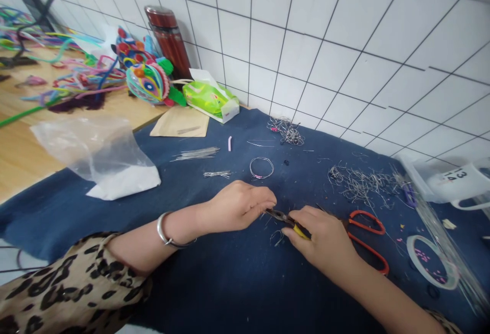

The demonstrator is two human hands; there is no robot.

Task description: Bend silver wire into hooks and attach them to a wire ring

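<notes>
We see the right hand point(323, 234) wrapped round the pliers point(281, 216), which sit mid-scene above the blue cloth point(229, 288), their tip pointing left. At that tip the left hand point(239, 204) has its fingers drawn narrowly together, though we cannot tell what they pinch. On the cup point(472, 186) at far right we read "13", with less clear marks beside it.

Head view, forward and down
</notes>
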